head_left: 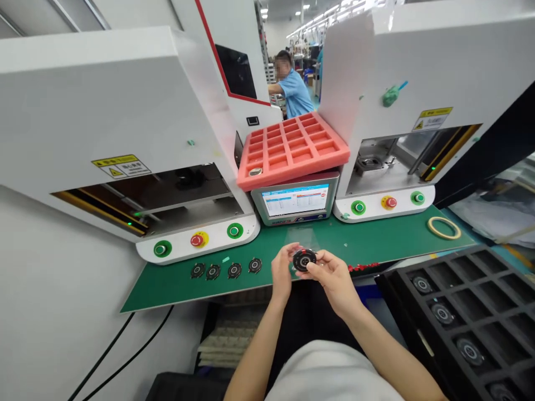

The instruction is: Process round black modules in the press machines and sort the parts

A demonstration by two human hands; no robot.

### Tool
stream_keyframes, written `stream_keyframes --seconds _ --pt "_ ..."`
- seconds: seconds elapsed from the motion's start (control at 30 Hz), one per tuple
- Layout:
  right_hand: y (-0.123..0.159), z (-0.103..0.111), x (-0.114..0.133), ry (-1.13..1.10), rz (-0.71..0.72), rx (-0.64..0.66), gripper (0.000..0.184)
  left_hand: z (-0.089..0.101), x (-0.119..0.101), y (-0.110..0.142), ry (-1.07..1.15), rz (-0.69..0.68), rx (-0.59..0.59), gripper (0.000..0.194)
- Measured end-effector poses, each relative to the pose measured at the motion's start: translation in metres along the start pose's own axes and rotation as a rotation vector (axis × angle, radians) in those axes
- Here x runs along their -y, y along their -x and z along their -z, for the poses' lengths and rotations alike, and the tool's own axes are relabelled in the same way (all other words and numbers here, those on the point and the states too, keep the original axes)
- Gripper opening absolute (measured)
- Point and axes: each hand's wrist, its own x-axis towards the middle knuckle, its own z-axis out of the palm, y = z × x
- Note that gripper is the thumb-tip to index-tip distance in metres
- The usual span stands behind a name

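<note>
While left fingers (pixel 287 252) hold its edge, right fingers (pixel 318 271) pinch the disc (pixel 304 259) (black, mostly).

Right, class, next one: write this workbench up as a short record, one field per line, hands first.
Right hand: grips a round black part, thumb on its face
Left hand: at the part's left edge, grip unclear
Green bench: row of four similar parts
Screen: lit, between two white machines
Pink tray: tilted, above screen
Black tray: right side, round parts in some compartments
</note>
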Motion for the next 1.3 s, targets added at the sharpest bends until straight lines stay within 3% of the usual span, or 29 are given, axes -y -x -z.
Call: stream_keyframes --seconds 0.07,0.13,0.23,0.3,0.37,0.43,0.5,0.7,1.03,1.3 --pt "-0.001 -0.002 -0.008 0.092 0.009 0.006 0.035 0.011 -0.012 0.017 0.226 -0.067 0.052 0.059" --pt "-0.002 -0.001 -0.015 0.180 0.010 0.011 0.035 0.018 -0.021 0.033 0.394 -0.086 0.054 0.047" --pt "-0.003 0.003 -0.020 0.271 0.005 0.006 0.030 0.025 -0.030 0.048 0.376 -0.013 -0.055 0.029" --pt "-0.002 0.006 -0.017 0.422 0.164 -0.059 0.020 0.028 -0.036 0.052 0.317 0.000 -0.096 0.025" --pt "0.000 0.009 -0.011 0.613 0.448 -0.083 0.011 0.031 -0.040 0.055 0.240 -0.034 -0.086 0.022" --pt "0.002 0.009 -0.006 0.736 0.686 -0.012 0.011 0.035 -0.043 0.058 0.120 -0.113 -0.052 0.019" --pt "0.004 0.007 -0.004 0.750 0.768 0.083 0.015 0.038 -0.044 0.060 -0.023 -0.233 -0.022 0.017" --pt "0.005 0.006 -0.003 0.746 0.763 0.179 0.023 0.047 -0.048 0.062 -0.269 -0.489 0.043 0.021" --pt "-0.001 0.012 0.003 0.835 0.816 0.310 0.021 0.060 -0.046 0.059 -0.566 -0.681 0.084 0.025" --pt "-0.005 0.029 0.018 0.900 0.508 0.575 0.013 0.065 -0.044 0.061 -0.672 -0.660 0.244 0.023"
